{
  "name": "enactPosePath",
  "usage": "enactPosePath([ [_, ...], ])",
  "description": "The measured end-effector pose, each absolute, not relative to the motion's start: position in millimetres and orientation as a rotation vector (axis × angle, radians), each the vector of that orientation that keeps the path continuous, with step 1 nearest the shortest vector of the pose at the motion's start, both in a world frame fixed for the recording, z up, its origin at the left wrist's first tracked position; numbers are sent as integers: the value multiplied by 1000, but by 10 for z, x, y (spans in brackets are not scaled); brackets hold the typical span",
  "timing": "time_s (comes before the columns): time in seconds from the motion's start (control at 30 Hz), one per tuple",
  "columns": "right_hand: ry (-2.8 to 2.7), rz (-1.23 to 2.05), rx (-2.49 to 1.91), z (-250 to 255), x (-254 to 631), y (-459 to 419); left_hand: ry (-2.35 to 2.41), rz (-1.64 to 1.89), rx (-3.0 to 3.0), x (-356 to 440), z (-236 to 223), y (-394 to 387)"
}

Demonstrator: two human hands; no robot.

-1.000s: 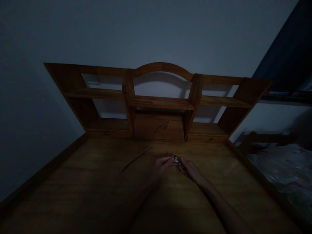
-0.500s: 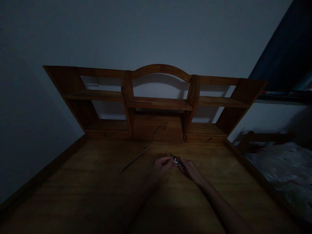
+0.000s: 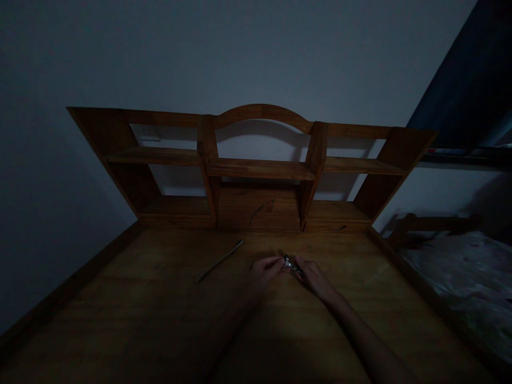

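Note:
My right hand [image 3: 314, 274] is closed around a small shiny metal tool [image 3: 293, 265] that looks like pliers or clippers; the dim light hides its exact kind. The tool's bright head points left, towards my left hand [image 3: 265, 268]. That hand is pinched, its fingertips meeting the tool's head, and what lies between them is too small and dark to make out. A short dark tip [image 3: 252, 264] shows at the left hand's outer side. To the left, a thin pale strip [image 3: 220, 261] with a dark upper end lies slantwise on the wooden desk [image 3: 160, 304].
A wooden shelf unit [image 3: 262, 169] stands along the desk's back edge. A thin dark wire-like curve [image 3: 262, 209] shows against its middle panel. Raised rims border the desk left and right. Beyond the right rim lies a pale crumpled plastic or cloth heap [image 3: 460, 266].
Both hands stay in nearly the same place, with the shiny tool tilting very slightly between them. The whole view has shifted a little.

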State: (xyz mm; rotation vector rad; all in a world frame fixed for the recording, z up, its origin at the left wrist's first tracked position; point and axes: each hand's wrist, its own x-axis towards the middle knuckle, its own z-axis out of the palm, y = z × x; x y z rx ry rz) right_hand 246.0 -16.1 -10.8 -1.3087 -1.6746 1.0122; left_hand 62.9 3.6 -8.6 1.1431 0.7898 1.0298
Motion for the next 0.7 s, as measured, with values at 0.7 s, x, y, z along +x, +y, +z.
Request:
enactPosePath([
  [0.7, -1669, 957, -1369, -1, 2414, -210, 912, 1074, 1281, 647, -276, 121],
])
